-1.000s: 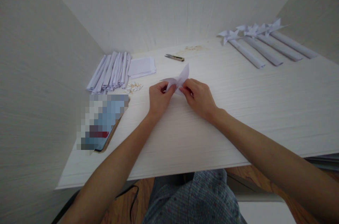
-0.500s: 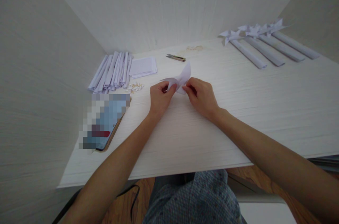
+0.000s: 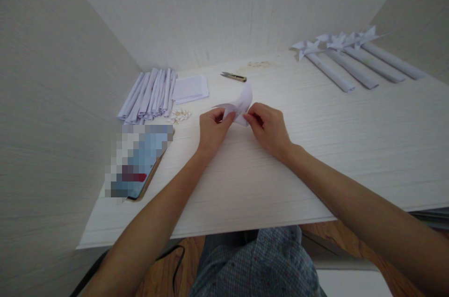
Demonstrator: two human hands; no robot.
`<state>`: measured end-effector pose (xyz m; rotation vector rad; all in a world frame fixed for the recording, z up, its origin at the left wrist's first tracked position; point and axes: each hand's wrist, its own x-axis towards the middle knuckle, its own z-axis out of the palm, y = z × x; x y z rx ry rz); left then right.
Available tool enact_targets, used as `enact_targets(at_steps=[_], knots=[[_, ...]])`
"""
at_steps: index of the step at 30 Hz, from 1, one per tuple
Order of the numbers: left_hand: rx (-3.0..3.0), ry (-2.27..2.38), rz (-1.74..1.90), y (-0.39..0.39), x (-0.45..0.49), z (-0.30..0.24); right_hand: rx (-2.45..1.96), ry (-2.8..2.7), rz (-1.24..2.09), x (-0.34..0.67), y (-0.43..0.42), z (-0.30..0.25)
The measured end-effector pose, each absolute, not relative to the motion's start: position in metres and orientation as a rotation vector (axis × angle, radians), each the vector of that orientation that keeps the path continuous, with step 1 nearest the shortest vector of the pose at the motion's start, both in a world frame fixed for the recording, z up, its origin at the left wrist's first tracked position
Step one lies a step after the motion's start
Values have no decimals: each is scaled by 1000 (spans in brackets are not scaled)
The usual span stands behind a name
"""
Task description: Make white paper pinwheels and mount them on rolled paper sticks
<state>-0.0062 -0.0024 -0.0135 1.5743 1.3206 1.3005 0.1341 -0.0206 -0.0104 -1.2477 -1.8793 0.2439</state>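
Observation:
A white paper pinwheel (image 3: 243, 98) with curled blades is held just above the table, in front of me. My left hand (image 3: 214, 129) pinches it near its middle, the thumb lying on top. On the other side, my right hand (image 3: 269, 126) has its thumb and forefinger closed at the pinwheel's right edge. Whether a small piece sits between those fingertips is hidden. Beyond the hands lie thread snips (image 3: 234, 76). Left of my left hand there is a small pile of short, thin pieces (image 3: 180, 116).
Rolled paper sticks (image 3: 149, 93) lie bundled at the left, beside stacked paper squares (image 3: 191, 87). A phone (image 3: 143, 161) with a blurred screen rests nearer me. Several pinwheels on paper sticks (image 3: 331, 72) lie at the back right. Small scraps (image 3: 258, 64) sit by the rear wall.
The pinwheel's raised blade has shifted slightly and looks more curled. Both hands keep nearly the same place and grip.

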Motion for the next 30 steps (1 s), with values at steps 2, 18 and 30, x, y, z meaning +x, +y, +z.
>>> enact_targets(at_steps=[2,18,30], knots=[[1577,1329,1297,-2,-6,-14,-1247,-1878,247,134,-21,-10],[1544,1311,1271,-3,-5,-12,-1214,-1876,249,135,-20,-11],[1571,1339,1255,-7,-4,-6,-1241,-1875,239,135,-20,-12]])
